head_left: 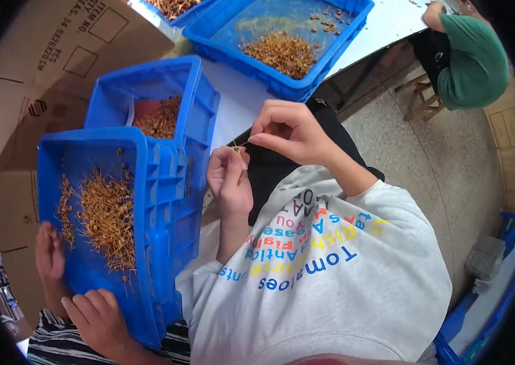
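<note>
Above my lap, my left hand is closed in a pinch, thumb against fingers, on a small gold-coloured piece with a green spot. Just above and to the right, my right hand is closed too, with thumb and forefinger pinching a thin strand that runs toward that piece. Whether the strand is joined to the piece is too small to tell. Closest on the left stands a blue plastic crate with a heap of thin golden stemmed pieces inside.
Another blue crate holds similar pieces. Beyond, a shallow blue tray with a golden heap rests on the white table. A cardboard box stands far left. A striped-clothed co-worker's hands are at the near crate; a green-shirted person sits far right.
</note>
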The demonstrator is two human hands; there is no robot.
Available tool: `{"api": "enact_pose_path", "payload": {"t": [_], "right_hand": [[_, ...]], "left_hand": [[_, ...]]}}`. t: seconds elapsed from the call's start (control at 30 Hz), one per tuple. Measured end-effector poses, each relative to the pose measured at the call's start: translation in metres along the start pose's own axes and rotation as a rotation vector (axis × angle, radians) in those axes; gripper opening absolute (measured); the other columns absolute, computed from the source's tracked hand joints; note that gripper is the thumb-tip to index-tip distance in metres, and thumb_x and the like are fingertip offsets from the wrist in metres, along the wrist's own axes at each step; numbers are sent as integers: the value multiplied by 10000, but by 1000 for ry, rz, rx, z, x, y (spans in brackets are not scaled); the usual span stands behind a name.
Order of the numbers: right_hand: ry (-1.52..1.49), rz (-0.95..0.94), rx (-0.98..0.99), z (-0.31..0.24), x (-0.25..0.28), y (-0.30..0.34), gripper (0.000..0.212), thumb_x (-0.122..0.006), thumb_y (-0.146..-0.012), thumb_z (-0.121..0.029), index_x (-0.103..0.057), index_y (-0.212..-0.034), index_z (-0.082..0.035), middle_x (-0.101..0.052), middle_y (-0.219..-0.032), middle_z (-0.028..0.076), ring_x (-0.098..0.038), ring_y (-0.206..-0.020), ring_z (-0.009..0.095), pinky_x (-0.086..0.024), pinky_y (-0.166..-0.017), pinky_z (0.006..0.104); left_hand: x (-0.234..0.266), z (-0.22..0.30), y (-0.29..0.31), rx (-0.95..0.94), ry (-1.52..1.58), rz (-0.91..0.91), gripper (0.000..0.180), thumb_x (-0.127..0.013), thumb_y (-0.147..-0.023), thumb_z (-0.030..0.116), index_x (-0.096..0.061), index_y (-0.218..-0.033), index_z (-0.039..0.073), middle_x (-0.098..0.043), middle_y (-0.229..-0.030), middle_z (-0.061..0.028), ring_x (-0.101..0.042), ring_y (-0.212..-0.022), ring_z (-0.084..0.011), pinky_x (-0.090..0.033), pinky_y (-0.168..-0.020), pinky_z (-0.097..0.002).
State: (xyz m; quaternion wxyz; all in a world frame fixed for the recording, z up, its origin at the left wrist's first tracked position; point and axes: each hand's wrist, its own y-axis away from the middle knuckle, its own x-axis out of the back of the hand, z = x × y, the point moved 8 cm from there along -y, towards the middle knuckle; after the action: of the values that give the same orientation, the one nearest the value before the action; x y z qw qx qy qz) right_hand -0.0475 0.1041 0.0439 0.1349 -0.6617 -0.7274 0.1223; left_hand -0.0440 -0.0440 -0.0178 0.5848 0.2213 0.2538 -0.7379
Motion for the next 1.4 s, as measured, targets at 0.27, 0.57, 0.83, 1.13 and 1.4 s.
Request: {"api": "enact_pose_path", "payload": {"t": [0.27,0.57,0.83,1.13,1.4], "right_hand": [[293,-48,144,-15,-12,-4,86,-674,-791,35,-618,-804,-30,-530,-768,24,-415,-562,125,-354,-514,238],[257,-140,199,-17,-7,-13,104,-624,-824,1,-539,-829,-58,-505,-806,51,-456,-625,203,-400,-579,298],[123,-116,196,-26,17,-13,82,-636,-857,-30,-611,-934,-41,-514,-854,35,-418,-625,140,-354,-559,248],[92,-144,339,-30,19,-5,70,-690,-873,-94,-680,-910,-35,-510,-839,34,-436,-655,140,-353,-557,237],[95,-107,279,-39,26,-3,58,-683,-880,-89,-693,-866,-33,-530,-843,36,-456,-662,141,-363,-565,233]], "left_hand": [[9,7,2,-89,-104,32,50,-532,-951,57,-548,-984,23,-531,-778,-61,-386,-653,-95,-372,-732,-230],[17,-12,-1,66,132,19,96,-532,-934,58,-546,-1028,48,-537,-797,-45,-451,-653,-96,-435,-711,-256],[-3,-2,-9,-5,12,34,27,-531,-936,35,-516,-918,48,-525,-787,-52,-406,-628,-88,-371,-660,-222],[-27,-8,-12,44,-34,51,13,-561,-911,11,-551,-904,15,-548,-783,-60,-494,-722,-118,-395,-713,-191],[-35,-13,-13,73,-2,32,13,-567,-911,6,-559,-919,0,-569,-812,-67,-503,-724,-117,-404,-722,-191]]}}
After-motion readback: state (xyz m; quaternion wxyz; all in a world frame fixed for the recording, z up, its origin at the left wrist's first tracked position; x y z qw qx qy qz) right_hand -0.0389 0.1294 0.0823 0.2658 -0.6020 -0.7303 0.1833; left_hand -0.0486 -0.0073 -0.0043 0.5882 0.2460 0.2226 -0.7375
